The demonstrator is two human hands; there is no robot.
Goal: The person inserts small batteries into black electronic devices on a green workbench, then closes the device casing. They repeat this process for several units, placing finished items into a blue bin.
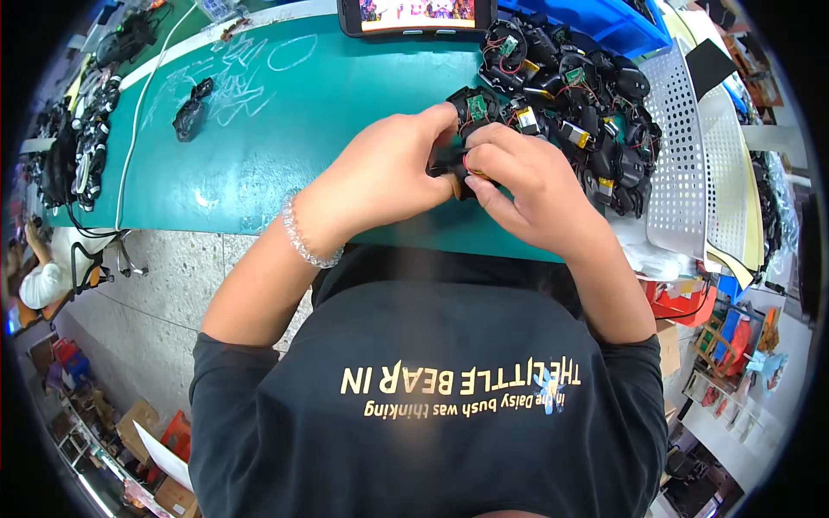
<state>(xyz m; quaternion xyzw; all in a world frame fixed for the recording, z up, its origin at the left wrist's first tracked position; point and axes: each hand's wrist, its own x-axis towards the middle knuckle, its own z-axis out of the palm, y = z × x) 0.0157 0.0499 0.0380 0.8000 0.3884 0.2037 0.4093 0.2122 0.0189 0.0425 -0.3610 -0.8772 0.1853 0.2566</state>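
Both hands, left hand [389, 168] and right hand [522, 181], pinch one small black electronic part [449, 160] beside the pile of black parts [579, 95].

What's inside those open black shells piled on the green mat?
Inside the black shells you can see small green circuit boards, yellow-and-silver battery cells and red wires. Both hands cover most of the piece they hold, hiding its inside.

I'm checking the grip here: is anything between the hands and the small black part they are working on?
Nothing visible. The left hand and right hand both close directly on the small black part, above the green mat, just short of the pile of similar parts.
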